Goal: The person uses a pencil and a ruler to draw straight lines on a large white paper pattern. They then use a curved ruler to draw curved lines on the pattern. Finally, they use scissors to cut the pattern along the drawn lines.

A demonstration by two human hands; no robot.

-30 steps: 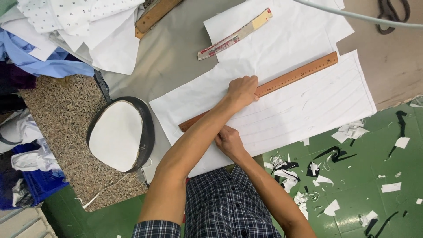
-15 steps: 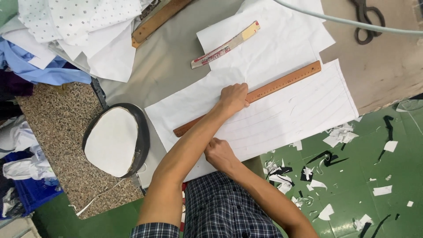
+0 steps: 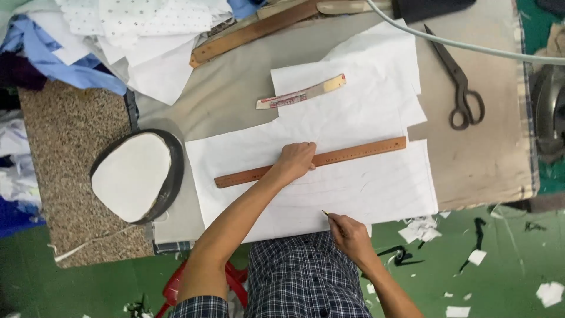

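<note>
Left hand (image 3: 296, 160) pressing wooden ruler (image 3: 312, 161), right hand (image 3: 348, 234) w/ pencil (image 3: 325, 212) on paper (image 3: 376, 188)

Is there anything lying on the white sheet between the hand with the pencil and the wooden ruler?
Nothing visible. The right hand holds a pencil at the near edge of the white sheet. Only bare sheet with faint lines lies between it and the wooden ruler, which the left hand presses down.

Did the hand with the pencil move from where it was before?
Yes. The right hand sat beside the left forearm, close under the wooden ruler; now it is farther right, at the white fabric's near edge.
</note>
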